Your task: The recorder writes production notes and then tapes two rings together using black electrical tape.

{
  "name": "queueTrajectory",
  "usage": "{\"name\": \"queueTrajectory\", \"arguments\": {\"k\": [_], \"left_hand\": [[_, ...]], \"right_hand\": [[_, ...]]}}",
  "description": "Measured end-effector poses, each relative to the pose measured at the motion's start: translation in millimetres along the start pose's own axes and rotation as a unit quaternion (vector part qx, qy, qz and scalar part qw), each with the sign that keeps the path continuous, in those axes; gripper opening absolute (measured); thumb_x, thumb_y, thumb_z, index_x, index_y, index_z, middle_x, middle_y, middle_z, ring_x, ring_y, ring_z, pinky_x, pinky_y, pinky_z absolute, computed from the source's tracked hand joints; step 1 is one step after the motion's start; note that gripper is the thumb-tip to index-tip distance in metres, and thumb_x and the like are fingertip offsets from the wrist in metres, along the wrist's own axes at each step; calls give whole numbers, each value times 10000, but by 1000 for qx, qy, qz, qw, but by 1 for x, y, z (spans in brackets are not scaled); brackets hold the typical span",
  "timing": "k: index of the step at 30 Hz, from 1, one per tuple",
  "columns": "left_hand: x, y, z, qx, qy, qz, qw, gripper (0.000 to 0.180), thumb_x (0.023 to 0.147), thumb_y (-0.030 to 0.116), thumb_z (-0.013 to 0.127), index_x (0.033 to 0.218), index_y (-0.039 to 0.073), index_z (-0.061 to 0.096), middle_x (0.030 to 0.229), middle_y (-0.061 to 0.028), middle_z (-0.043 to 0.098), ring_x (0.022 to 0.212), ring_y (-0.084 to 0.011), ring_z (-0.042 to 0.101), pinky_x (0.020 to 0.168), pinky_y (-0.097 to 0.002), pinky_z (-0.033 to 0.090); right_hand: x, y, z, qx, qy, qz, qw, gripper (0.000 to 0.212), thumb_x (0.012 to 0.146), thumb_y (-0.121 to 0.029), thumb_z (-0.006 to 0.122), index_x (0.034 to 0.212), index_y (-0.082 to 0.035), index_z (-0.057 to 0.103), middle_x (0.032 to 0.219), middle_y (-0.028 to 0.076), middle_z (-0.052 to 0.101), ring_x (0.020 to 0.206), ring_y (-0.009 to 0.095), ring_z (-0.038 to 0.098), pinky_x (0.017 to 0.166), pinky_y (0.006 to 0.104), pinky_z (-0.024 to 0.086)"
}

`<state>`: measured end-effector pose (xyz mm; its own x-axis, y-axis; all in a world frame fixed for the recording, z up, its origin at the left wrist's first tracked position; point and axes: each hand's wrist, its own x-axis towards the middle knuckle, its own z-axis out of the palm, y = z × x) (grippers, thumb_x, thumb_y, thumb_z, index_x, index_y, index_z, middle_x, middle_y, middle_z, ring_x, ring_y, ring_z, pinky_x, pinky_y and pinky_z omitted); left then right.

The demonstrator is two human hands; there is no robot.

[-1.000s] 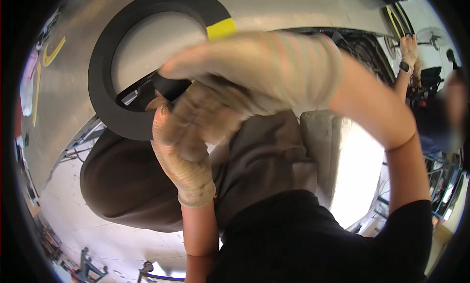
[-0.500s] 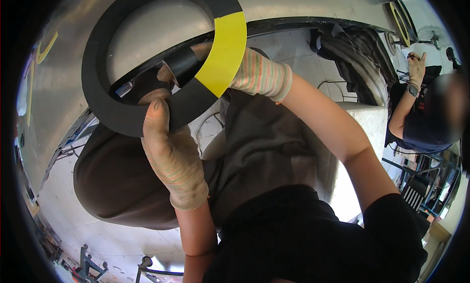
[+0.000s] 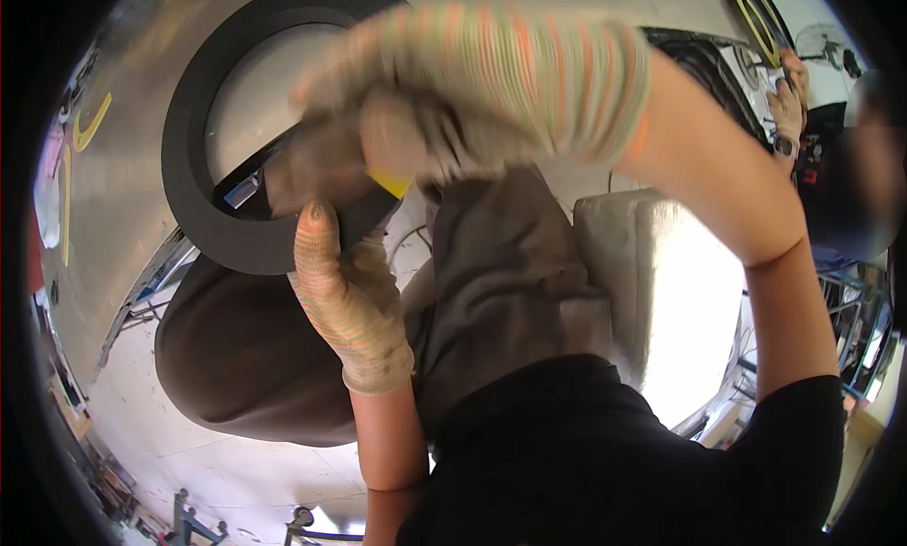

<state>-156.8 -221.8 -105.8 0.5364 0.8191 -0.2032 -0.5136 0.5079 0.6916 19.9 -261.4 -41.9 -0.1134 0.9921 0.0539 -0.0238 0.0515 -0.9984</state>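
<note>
A large flat black ring [image 3: 194,178] with a yellow patch [image 3: 389,183] on its lower right is held up in front of me. My left hand [image 3: 345,300], in a striped knit glove, grips the ring's lower edge, thumb pressed on its face. My right hand [image 3: 472,83], gloved the same way and blurred by motion, reaches across from the right. It covers the ring's right side, with its fingers curled onto the ring by the yellow patch.
Behind the ring lies a grey metal sheet [image 3: 113,168] with yellow marks. A pale padded block [image 3: 661,291] stands at my right. A co-worker's gloved hand [image 3: 784,93] works at the upper right near another ring with a yellow rim [image 3: 756,12].
My right hand has come from behind the ring and swung across its front, hiding most of the yellow segment. The ring has tilted, and my left hand keeps its hold on the lower edge.
</note>
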Motion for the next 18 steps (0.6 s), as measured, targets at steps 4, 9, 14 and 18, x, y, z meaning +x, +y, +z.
{"name": "queueTrajectory", "arguments": {"k": [4,9,14,18], "left_hand": [[0,14,-14,175,78,64,979,414,927,356,648,1129,-3,603,1011,-90,609,890,-179,599,707,-320,501],[-9,12,-9,67,-23,-26,997,298,972,279,639,1108,19,688,1105,-71,672,1067,-188,626,1018,-349,463],[0,14,-7,52,36,15,998,263,968,247,648,1083,15,695,1100,-93,674,1051,-207,639,997,-333,495],[-3,19,-12,-8,43,-27,999,229,955,205,667,1070,10,700,1129,-98,681,1072,-211,644,1023,-351,499]], "right_hand": [[-45,-74,38,125,97,383,910,447,961,-351,688,1213,8,599,755,103,725,526,89,653,441,169,475],[-46,53,28,-9,157,295,942,473,830,-411,795,1041,7,725,693,68,681,561,115,611,519,273,480],[-3,118,-5,-400,167,-188,882,492,786,-186,754,1215,9,612,959,130,690,789,212,655,727,307,541],[-40,79,4,182,140,-14,973,414,926,-221,661,1249,26,582,918,88,670,777,166,657,673,276,532]]}}
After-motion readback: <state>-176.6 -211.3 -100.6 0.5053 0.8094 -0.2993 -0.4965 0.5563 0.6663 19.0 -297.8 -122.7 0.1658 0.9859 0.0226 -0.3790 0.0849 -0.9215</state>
